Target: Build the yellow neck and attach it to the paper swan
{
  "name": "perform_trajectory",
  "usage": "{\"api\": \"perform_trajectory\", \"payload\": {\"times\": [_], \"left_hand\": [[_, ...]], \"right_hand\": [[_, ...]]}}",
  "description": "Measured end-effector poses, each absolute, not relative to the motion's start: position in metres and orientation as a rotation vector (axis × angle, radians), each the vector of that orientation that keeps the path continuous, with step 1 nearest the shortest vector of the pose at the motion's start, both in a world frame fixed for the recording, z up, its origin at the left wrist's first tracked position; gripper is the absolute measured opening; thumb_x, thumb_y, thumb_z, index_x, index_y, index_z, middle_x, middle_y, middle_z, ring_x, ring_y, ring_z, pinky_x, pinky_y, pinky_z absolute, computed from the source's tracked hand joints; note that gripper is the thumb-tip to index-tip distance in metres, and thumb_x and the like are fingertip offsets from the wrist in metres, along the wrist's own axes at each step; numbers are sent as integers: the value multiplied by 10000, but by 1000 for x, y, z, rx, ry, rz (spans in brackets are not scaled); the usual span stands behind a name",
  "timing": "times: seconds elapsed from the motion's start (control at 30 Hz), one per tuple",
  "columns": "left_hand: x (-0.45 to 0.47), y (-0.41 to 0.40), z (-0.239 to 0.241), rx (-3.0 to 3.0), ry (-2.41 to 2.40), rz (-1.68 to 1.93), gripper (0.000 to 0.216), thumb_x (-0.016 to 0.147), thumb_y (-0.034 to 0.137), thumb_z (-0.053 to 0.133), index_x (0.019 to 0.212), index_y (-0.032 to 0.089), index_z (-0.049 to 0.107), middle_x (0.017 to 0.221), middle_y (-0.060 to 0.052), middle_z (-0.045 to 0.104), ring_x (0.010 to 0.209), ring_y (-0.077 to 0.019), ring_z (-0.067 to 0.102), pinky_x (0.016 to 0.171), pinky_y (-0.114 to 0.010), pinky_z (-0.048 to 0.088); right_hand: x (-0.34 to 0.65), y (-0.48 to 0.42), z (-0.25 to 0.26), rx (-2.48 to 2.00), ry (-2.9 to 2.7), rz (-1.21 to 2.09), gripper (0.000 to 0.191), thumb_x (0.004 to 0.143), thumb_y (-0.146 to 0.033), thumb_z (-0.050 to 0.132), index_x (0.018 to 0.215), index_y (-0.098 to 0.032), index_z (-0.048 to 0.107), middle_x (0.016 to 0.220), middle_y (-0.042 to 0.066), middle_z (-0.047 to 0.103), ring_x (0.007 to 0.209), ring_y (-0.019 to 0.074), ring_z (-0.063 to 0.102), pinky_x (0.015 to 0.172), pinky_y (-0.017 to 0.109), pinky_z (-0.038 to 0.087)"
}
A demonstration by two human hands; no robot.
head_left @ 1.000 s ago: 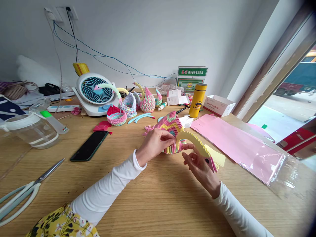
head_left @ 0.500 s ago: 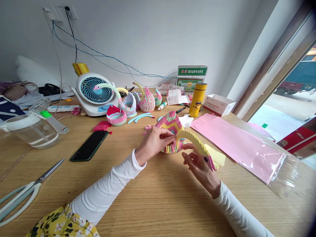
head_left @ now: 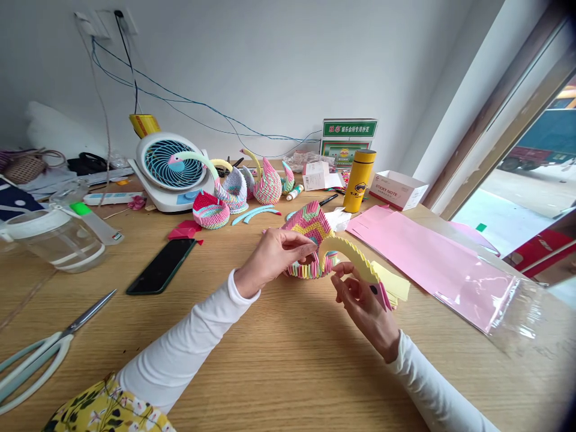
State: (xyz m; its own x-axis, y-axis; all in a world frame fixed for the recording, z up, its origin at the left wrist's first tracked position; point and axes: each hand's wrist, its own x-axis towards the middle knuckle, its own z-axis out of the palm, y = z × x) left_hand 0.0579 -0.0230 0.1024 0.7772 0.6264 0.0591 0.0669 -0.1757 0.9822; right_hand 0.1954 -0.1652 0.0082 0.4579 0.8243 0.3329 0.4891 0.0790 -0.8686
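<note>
Arching rightward, the yellow paper neck (head_left: 354, 254) looks ridged — pink-tipped.

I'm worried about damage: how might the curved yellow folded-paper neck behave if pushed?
The yellow neck is probably light, being paper. It seems fairly stiff, holding a clear arch. A push could crush or separate it, given the small stacked folds along its edge.

Looks like craft wkspace: paper swans (head_left: 309, 221), scissors (head_left: 65, 333) & pink sheets (head_left: 418, 258)

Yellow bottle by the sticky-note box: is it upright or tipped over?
Upright: the yellow bottle stands on its base on the table, cap end uppermost.
</note>
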Motion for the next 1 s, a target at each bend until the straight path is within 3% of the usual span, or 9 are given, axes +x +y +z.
{"api": "perform_trajectory", "payload": {"times": [0.13, 0.27, 0.37, 0.43, 0.63, 1.0], "left_hand": [[45, -28, 100, 1303, 513, 434, 164, 758, 258, 769, 824, 111, 740, 768, -31, 683, 611, -42, 562, 510, -114, 416], [33, -39, 85, 848, 508, 330, 125, 729, 165, 793, 795, 89, 719, 746, -13, 655, 479, 14, 460, 386, -79, 318], [27, -52, 72, 603, 546, 296, 41, 809, 91, 703, 769, 85, 699, 746, -34, 663, 447, 13, 473, 367, -77, 331], [24, -60, 66, 502, 564, 278, 132, 880, 70, 606, 780, 75, 693, 766, -50, 669, 442, 12, 492, 364, -76, 348], [21, -72, 56, 416, 589, 253, 241, 943, 70, 494, 799, 34, 683, 801, -73, 667, 431, 18, 512, 345, -70, 357], [23, -75, 55, 437, 616, 272, 209, 920, 65, 540, 781, 48, 695, 758, -51, 666, 418, 19, 517, 342, -65, 385]], "right_hand": [[188, -170, 13, -1492, -1138, 416, 195, 951, -404, 535, 931, -214, 573, 581, -47, 480, 499, 124, 507, 489, 240, 429], [180, -173, 14, -1337, -1140, 338, 110, 936, -308, 588, 952, -210, 634, 626, -30, 536, 460, 101, 474, 421, 222, 387], [178, -175, 15, -1264, -1230, 183, 134, 925, -202, 597, 1028, -224, 679, 736, 2, 614, 472, 91, 492, 425, 223, 406], [177, -176, 17, -1253, -1307, 78, 199, 913, -146, 602, 1066, -236, 692, 735, 5, 626, 507, 101, 532, 460, 229, 436], [178, -178, 23, -1242, -1535, -67, 253, 904, -80, 598, 1103, -205, 693, 740, 34, 652, 607, 135, 613, 519, 239, 479], [181, -178, 22, -1226, -1758, -246, 287, 923, -57, 578, 1180, -176, 622, 809, 64, 701, 653, 148, 637, 588, 262, 483]]}}
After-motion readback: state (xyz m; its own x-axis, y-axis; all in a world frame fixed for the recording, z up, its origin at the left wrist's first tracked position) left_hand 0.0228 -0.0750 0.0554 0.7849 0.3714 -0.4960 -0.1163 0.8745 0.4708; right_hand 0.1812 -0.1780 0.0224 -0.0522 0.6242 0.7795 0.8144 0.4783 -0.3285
